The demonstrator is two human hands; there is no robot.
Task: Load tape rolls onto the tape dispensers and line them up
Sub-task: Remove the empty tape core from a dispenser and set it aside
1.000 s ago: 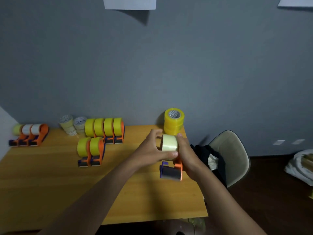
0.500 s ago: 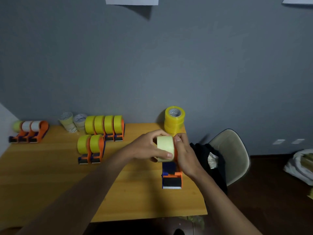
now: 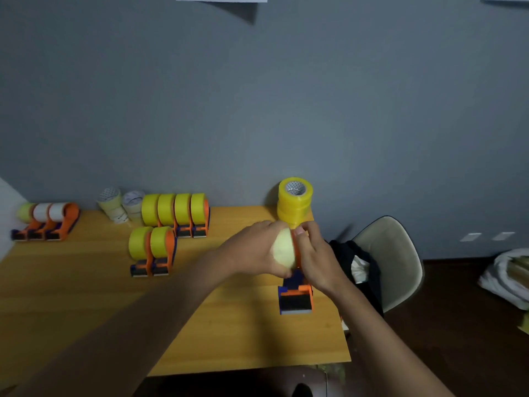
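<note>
Head view centres on a pale yellow tape roll [image 3: 283, 251] held above the wooden table [image 3: 86, 296], pressed against the orange side of a tape dispenser [image 3: 296, 296]. The left hand [image 3: 252, 250] wraps the roll from its left side, fingers curled over the top and thumb under the bottom edge. The right hand [image 3: 317, 259] grips the dispenser from the right, fingers curled round its orange body and fingertips touching the roll's upper edge. The dispenser's blue and orange nose points toward the camera, below the two hands; whether it touches the table cannot be told.

Just behind the roll, against the grey wall [image 3: 286, 96], stands a stack of yellow tape rolls [image 3: 294, 204]. To the left of the held roll sit two loaded dispensers [image 3: 151, 253] side by side, and behind them a row of four loaded dispensers [image 3: 177, 213]. Further left, by the wall, are two stacks of pale rolls [image 3: 123, 204]. At the far left edge of the table is a group of three dispensers [image 3: 45, 222] carrying pale and white rolls.

To the right of the held roll, off the table, is a beige chair [image 3: 392, 253] with dark cloth [image 3: 355, 267] on it.
</note>
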